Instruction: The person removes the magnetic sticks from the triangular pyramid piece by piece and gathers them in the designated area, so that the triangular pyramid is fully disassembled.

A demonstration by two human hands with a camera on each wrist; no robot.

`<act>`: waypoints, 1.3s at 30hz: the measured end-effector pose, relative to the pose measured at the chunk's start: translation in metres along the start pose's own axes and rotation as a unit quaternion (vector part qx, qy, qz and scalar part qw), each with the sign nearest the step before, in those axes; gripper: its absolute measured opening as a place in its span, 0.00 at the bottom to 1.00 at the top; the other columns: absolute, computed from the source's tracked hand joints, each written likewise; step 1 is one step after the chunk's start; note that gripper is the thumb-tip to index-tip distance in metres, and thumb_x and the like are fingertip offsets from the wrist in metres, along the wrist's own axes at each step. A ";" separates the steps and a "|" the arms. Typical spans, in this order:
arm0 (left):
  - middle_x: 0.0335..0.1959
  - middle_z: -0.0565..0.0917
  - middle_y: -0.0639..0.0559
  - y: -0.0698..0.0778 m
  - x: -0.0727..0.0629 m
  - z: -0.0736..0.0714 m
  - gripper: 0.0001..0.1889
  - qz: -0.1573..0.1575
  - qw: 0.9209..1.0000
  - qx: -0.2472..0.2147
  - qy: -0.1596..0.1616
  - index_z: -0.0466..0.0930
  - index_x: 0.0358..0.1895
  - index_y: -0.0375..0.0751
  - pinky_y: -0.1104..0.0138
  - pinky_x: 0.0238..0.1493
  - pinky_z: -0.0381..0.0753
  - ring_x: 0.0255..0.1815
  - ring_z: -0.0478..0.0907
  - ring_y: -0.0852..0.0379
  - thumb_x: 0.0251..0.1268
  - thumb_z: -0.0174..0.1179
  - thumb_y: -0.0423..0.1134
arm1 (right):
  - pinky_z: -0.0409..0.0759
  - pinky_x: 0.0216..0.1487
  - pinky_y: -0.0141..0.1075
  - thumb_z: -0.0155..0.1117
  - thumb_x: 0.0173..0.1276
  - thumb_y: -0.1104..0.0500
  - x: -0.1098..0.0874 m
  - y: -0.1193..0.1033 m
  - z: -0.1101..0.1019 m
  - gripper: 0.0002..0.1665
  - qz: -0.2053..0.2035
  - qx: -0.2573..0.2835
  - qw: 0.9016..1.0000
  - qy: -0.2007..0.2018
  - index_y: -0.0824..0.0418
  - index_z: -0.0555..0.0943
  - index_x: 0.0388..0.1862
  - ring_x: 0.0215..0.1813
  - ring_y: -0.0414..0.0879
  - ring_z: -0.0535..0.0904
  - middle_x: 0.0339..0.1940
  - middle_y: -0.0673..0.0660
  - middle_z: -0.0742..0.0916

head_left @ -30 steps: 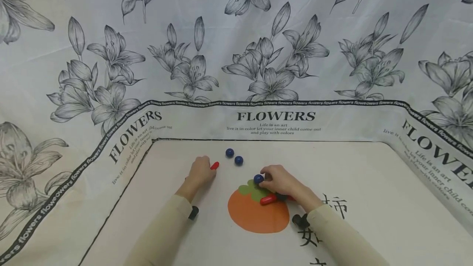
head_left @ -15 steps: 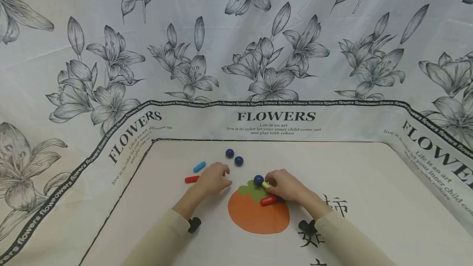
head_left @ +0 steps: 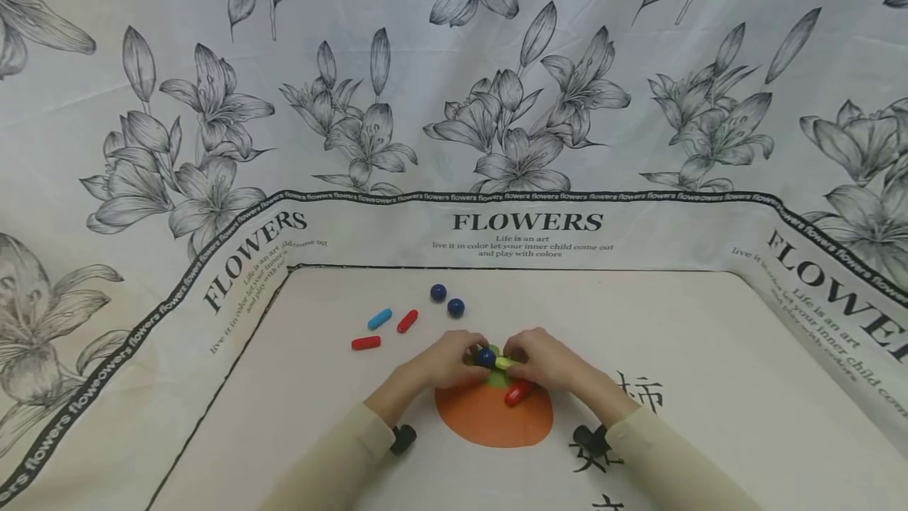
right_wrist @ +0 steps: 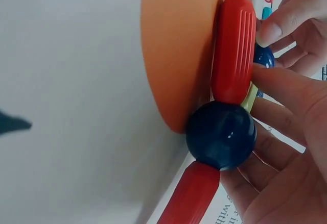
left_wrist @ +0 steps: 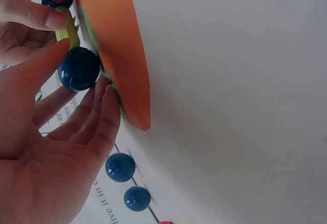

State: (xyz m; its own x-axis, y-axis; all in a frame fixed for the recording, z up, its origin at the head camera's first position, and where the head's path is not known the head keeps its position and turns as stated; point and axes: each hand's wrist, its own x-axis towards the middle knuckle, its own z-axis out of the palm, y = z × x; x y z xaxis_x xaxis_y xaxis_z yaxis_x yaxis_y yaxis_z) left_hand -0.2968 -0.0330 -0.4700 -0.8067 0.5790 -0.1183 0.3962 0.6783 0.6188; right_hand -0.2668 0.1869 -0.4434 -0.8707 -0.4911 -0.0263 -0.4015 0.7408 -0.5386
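Over the printed orange persimmon (head_left: 493, 420), my left hand (head_left: 448, 359) holds a blue ball (head_left: 485, 357) between thumb and fingers. My right hand (head_left: 545, 357) pinches a short yellow-green rod (head_left: 504, 363), whose end meets that ball. At the rod's other end is a second blue ball (right_wrist: 220, 134), mostly hidden by my right hand in the head view. From this second ball, a ridged red rod (right_wrist: 234, 50) points toward the persimmon and another red rod (right_wrist: 189, 196) extends the other way. My right fingers lie behind this joined piece in the right wrist view.
Two loose blue balls, one farther back (head_left: 438, 292) and one nearer (head_left: 455, 307), lie beyond my left hand. Left of them are a light-blue rod (head_left: 379, 318) and two red rods, one slanted (head_left: 407, 321) and one level (head_left: 366, 343). A flowered cloth (head_left: 525, 140) rises behind the table.
My left hand has left the slanted red rod, moved right and taken hold of the blue ball. The joined piece has shifted and turned slightly; my right hand stays at it, with the yellow-green rod now showing.
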 end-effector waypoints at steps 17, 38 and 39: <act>0.41 0.83 0.56 0.004 0.006 0.000 0.16 -0.018 0.999 -0.029 -0.006 0.83 0.55 0.45 0.70 0.48 0.81 0.41 0.78 0.60 0.69 0.68 0.46 | 0.79 0.40 0.32 0.75 0.65 0.61 0.002 0.009 0.002 0.05 -0.008 0.019 1.000 -0.004 0.59 0.90 0.39 0.35 0.43 0.77 0.30 0.46 0.86; 0.35 0.79 0.54 0.005 0.008 -0.002 0.15 -0.048 0.998 -0.019 0.025 0.82 0.54 0.43 0.67 0.38 0.77 0.37 0.75 0.57 0.69 0.68 0.44 | 0.80 0.44 0.35 0.75 0.64 0.61 -0.001 0.012 0.001 0.08 -0.060 0.001 0.998 0.000 0.62 0.90 0.41 0.36 0.39 0.78 0.34 0.48 0.88; 0.35 0.79 0.54 0.005 0.009 -0.002 0.15 -0.047 0.998 -0.018 0.028 0.82 0.54 0.43 0.67 0.38 0.77 0.36 0.75 0.57 0.69 0.68 0.45 | 0.80 0.43 0.35 0.75 0.64 0.61 -0.001 0.012 0.001 0.07 -0.063 0.001 0.998 0.000 0.62 0.90 0.40 0.36 0.39 0.78 0.34 0.47 0.88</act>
State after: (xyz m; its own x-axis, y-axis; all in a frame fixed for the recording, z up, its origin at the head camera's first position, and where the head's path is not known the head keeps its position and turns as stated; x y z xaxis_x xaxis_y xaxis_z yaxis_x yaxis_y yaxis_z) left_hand -0.3028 -0.0253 -0.4670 -0.8631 0.4866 -0.1350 0.3021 0.7119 0.6340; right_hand -0.2705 0.1960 -0.4503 -0.8138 -0.5797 0.0412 -0.5067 0.6730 -0.5388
